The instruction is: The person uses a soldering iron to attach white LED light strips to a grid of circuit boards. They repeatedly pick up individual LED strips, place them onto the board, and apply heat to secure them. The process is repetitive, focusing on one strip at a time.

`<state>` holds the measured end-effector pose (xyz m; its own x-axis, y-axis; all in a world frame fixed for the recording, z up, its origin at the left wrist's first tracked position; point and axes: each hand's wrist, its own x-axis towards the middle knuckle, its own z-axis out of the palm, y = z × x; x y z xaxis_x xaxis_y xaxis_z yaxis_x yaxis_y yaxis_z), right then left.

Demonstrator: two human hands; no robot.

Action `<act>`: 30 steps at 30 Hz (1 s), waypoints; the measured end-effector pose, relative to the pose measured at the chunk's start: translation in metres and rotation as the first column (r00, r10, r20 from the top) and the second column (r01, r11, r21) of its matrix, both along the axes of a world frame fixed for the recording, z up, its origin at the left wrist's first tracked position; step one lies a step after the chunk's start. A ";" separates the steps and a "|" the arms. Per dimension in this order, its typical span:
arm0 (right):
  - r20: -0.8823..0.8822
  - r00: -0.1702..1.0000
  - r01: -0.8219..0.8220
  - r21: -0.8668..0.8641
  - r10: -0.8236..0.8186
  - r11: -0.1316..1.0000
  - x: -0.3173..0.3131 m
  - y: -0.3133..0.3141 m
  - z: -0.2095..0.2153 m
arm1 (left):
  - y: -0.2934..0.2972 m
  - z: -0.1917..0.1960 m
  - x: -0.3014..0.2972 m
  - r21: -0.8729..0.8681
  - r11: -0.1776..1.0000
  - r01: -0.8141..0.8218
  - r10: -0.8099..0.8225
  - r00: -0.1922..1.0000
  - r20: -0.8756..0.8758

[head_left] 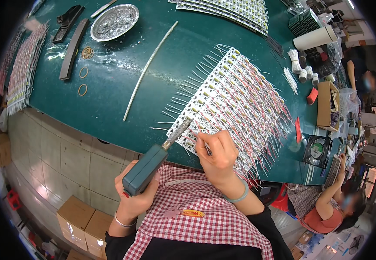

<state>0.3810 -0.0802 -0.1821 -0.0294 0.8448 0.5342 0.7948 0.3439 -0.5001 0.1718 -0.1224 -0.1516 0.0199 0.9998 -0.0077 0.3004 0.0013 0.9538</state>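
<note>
My left hand (132,197) grips the teal handle of a soldering iron (153,160), its metal tip resting at the near corner of a white panel of light strips (231,99) with red and white wires. My right hand (216,154) lies on that panel's near edge, fingers pinched around a thin metal tool or wire whose kind I cannot tell. The panel rests on a dark green table (123,86).
A foil dish (114,21) of solder scraps, rubber bands (84,71), a black bar (72,50) and a long white strip (149,69) lie at the left. More strip panels (227,11) sit at the back. Another person (330,208) works at the right. Cardboard boxes (84,219) stand on the floor.
</note>
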 end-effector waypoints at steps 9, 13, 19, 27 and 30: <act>-0.421 0.891 -0.305 -0.275 0.171 0.912 0.002 -0.015 0.044 | 0.003 -0.006 0.008 -0.302 0.949 -0.085 0.221 0.864 0.453; -0.474 0.843 -0.416 -0.272 0.255 0.868 0.001 -0.019 0.052 | 0.018 0.004 0.023 -0.264 0.963 -0.052 0.204 0.781 0.591; -0.514 0.813 -0.464 -0.292 0.272 0.836 0.003 -0.020 0.056 | 0.019 0.007 0.026 -0.249 0.966 -0.066 0.202 0.796 0.571; -0.247 0.919 -0.363 -0.237 0.306 0.901 0.015 -0.011 0.087 | 0.015 -0.003 0.023 -0.109 0.989 -0.096 0.130 0.924 0.361; -0.404 0.843 -0.480 -0.268 0.355 0.835 -0.002 -0.008 0.068 | 0.021 -0.010 0.028 0.183 0.979 0.083 -0.122 0.970 0.212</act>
<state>0.3792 -0.0881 -0.1136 -0.3008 0.9195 0.2531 0.3837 0.3596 -0.8506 0.1994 -0.1009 -0.1612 0.1044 0.9781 0.1803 0.0723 -0.1883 0.9795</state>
